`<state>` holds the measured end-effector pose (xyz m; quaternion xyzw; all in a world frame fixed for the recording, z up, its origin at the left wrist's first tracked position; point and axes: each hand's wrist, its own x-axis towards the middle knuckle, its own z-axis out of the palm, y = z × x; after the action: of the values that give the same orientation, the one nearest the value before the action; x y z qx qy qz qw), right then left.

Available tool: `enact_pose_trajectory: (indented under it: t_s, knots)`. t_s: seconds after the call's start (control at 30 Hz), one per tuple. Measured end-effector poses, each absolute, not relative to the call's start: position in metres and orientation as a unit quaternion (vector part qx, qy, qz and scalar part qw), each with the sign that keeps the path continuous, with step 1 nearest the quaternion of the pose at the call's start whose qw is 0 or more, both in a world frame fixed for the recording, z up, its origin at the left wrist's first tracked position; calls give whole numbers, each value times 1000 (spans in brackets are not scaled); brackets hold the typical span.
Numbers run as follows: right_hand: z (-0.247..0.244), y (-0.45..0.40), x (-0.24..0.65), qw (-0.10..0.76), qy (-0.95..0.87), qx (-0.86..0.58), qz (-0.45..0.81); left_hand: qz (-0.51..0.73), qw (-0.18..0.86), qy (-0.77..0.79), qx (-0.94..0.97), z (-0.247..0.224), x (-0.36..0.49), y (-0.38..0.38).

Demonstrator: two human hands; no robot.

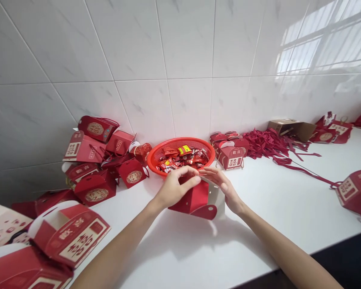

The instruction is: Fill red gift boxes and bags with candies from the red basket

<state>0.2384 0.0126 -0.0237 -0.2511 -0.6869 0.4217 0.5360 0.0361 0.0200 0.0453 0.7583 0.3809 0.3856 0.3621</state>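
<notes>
A partly folded red gift box [195,197] is between my hands at the middle of the white table, with a rounded flap with a hole toward me. My left hand [177,185] curls over its left upper side, thumb and fingers bent on the card. My right hand [224,185] is at its upper right edge, fingers bent against the box. Just behind them is a red mesh basket [211,157] holding wrapped sweets [183,156].
Piled red boxes [96,192] fill the left, with larger ones [78,241] nearer me. Standing boxes [232,154], dark red ribbons [264,143] and an open cardboard box [302,130] line the tiled wall. One red box [357,190] is at the right edge.
</notes>
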Motion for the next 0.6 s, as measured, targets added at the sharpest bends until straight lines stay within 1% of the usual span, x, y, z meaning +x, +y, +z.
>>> enact_pose_trajectory:
  t_s: [0.1, 0.2, 0.37, 0.5, 0.6]
  knots:
    - [-24, 9, 233, 508, -690, -250, 452, 366, 265, 386, 804, 27, 38, 23]
    - [-26, 7, 228, 491, -702, -249, 452, 341, 182, 387, 837, 17, 38, 26]
    - [-32, 10, 230, 488, -697, -272, 450, 316, 132, 366, 865, 11, 40, 22]
    - [-35, 16, 239, 489, -690, -261, 465, 283, 82, 385, 874, 9, 43, 16]
    - [-35, 19, 244, 469, -712, -254, 457, 268, 55, 387, 880, 7, 41, 17]
